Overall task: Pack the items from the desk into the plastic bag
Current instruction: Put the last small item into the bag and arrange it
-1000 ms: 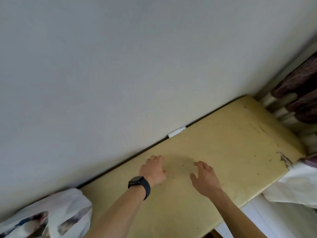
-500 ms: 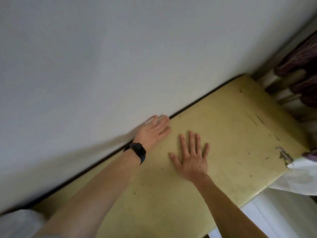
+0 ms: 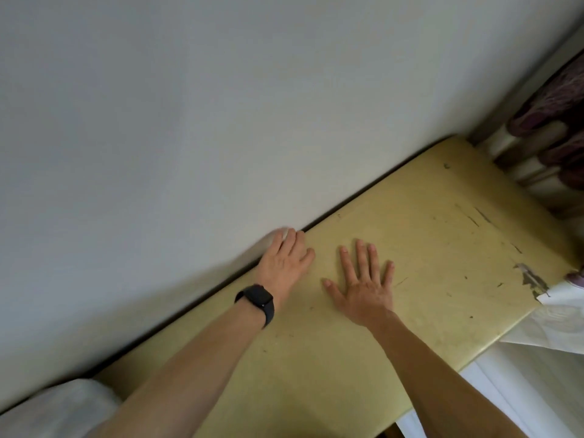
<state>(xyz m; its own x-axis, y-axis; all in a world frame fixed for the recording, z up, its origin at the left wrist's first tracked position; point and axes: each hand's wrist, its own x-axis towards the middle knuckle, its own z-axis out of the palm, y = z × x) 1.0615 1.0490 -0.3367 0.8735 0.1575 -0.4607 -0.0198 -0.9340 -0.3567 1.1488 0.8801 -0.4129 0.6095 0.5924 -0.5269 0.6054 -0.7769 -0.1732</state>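
Head view, looking down at a yellow counter (image 3: 426, 248) set against a pale grey wall (image 3: 221, 121). A dark gap runs along the line where counter and wall meet.

**Left hand** (image 3: 284, 263)
- Position: at the back edge of the counter, across the gap, with the fingertips against the base of the wall.
- State: the fingers point toward the wall and bend slightly at the tips. Whether they grip anything cannot be determined.
- A small pale patch (image 3: 285, 232) shows at the fingertips – too blurred to identify.
- A black watch (image 3: 256, 300) sits on the wrist.

**Right hand** (image 3: 363, 289)
- Position: just beside the left hand, further from the wall, palm down on the counter top.
- State: flat and open, all fingers (image 3: 360, 257) straight and spread, holding nothing.

**Task item**
- The plastic bag (image 3: 57, 406) lies at the lower left corner of the view, at the left end of the counter and next to the left forearm. It appears as a pale, blurred form – its contents cannot be made out.

**Surroundings**
- The counter top carries dark scratches and a chipped patch near its right front corner.
- A white sheet (image 3: 556, 317) lies at that chipped corner and hangs below the counter edge.
- Dark purple fabric (image 3: 562, 99) hangs at the upper right, beyond the far end of the counter.
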